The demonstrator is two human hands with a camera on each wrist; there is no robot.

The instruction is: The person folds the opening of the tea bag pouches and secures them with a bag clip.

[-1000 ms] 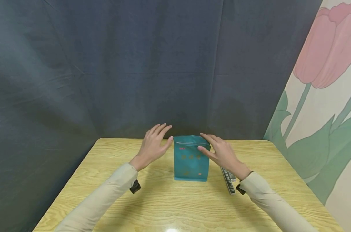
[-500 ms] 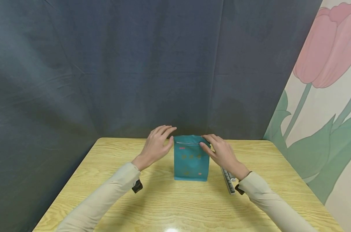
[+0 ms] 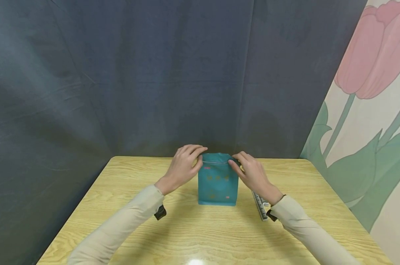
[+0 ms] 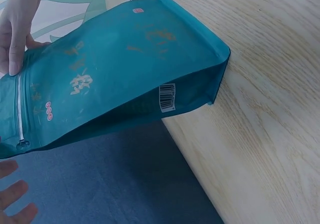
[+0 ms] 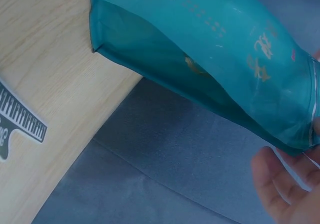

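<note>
A teal stand-up zip pouch stands upright on the table, with gold lettering and small pink marks on its front. In the left wrist view a pale zip strip crosses the pouch near its top. My right hand pinches the top right corner, thumb in front and fingers behind. My left hand is at the top left corner, its thumb close to the front edge. The left fingers are spread apart from the pouch in the left wrist view; whether the left thumb touches it I cannot tell.
A flat piece with a piano-key pattern lies on the wooden table, right of the pouch, partly hidden by my right wrist. A dark curtain hangs behind the table. The right wall bears a painted tulip.
My left hand has moved right, from beside the pouch to its top left corner. My right thumb and fingers have closed in on the top right corner. The pouch stays in place.
</note>
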